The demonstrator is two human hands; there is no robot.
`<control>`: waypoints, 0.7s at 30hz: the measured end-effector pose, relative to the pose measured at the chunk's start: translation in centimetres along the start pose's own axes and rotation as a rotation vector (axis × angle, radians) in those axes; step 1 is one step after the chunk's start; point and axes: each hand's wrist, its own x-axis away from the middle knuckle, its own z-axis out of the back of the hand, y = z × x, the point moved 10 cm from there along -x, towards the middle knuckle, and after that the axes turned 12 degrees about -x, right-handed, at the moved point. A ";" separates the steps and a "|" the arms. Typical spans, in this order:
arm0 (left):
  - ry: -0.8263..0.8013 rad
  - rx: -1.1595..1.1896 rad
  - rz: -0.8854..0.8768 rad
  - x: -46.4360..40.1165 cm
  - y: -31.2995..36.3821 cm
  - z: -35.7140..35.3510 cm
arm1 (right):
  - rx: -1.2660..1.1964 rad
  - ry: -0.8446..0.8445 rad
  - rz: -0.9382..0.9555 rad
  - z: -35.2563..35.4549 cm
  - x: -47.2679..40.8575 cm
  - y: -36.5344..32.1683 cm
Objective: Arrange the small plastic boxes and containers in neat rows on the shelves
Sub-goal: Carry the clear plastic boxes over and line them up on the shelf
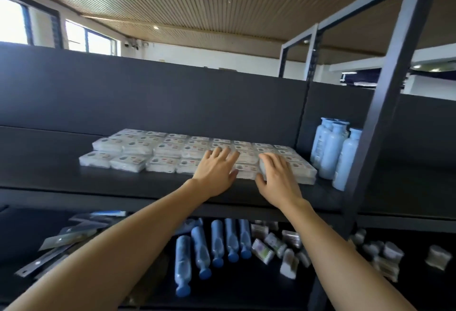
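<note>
Small clear plastic boxes (pixel 172 152) lie flat in rows on the upper dark shelf (pixel 49 170), edge to edge, filling the middle and right of the board. Contents show only as white; each lid carries a small coloured label, print too small to read.

At the right end, pale blue bottles (pixel 330 148) stand upright, just beside the boxes. Their labels are unreadable.

Left hand (pixel 216 173): fingers straight and spread, palm down on the front rows. Right hand (pixel 277 177): fingers slightly bent over the box tops, thumb at the front edge of the nearest row; whether it grips one I cannot tell.

Lower shelf: blue-capped tubes (pixel 217 244) lying side by side, scattered small packs (pixel 276 244) to their right, flat sachets (pixel 71 234) at the left.
</note>
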 end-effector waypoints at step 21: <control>-0.290 -0.248 0.476 38.0 -38.5 12.6 | -0.293 -0.297 0.423 -17.0 -0.6 -52.1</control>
